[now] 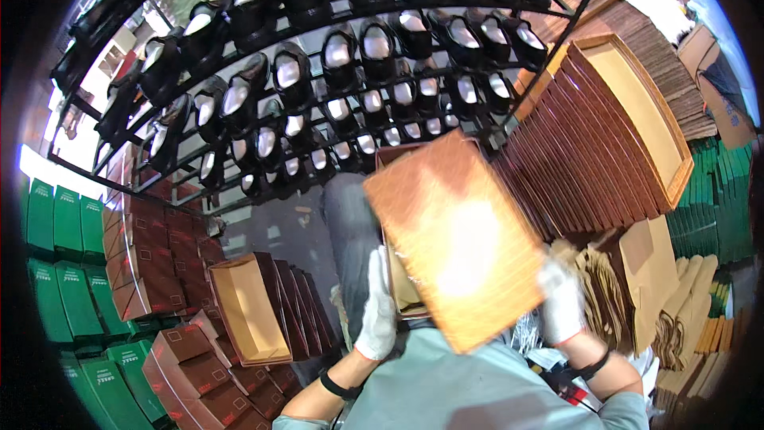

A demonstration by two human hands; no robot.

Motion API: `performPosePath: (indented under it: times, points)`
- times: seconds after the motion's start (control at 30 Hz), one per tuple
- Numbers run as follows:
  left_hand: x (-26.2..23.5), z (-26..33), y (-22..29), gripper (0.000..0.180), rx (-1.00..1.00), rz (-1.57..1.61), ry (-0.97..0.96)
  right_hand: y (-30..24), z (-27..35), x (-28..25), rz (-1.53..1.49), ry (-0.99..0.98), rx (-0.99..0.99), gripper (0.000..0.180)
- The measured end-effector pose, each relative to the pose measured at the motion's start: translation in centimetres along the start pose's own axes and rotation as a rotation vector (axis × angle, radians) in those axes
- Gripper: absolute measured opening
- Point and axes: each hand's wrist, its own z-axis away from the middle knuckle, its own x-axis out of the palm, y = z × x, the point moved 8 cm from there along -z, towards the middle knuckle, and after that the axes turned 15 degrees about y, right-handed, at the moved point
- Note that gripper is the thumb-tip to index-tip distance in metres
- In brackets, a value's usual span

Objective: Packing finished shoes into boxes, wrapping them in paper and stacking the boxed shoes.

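My right hand (562, 302), in a white glove, holds a glossy brown shoebox lid (446, 215) by its right edge. The lid is tilted, blurred and shining with glare. Under it an open shoebox (404, 291) rests on my lap, mostly covered by the lid; what lies inside is hardly visible. My left hand (377, 306), also gloved, lies along the left side of this box with its fingers stretched out. The fingertips of my right hand are smeared by motion.
Ahead stands a black rack (557, 56) with rows of black shoes (338, 56). Nested brown lids (589, 135) lean at right, above kraft paper (601, 287). Open box bottoms (251, 310), closed brown boxes (199, 374) and green boxes (72, 295) are stacked at left.
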Motion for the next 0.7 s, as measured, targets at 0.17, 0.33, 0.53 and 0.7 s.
performPosePath:
  times: [0.17,0.33,0.53,0.7]
  points:
    - [1.6,1.0,1.5,0.123,-0.072,-0.076,-0.041,-4.3,4.1,8.1,-0.519,-0.116,0.212,0.073]
    - [0.5,0.1,-0.6,0.108,-0.087,-0.006,0.038,-4.3,3.2,7.9,-0.403,-0.295,0.153,0.103]
    - [-0.1,-6.8,-2.2,0.101,-0.074,-0.301,0.024,-6.8,-11.9,8.7,-0.854,-0.153,0.011,0.12]
    - [4.9,-19.3,2.3,0.081,-0.393,0.363,-0.133,-13.0,-16.4,8.9,-1.038,-0.199,-0.077,0.102]
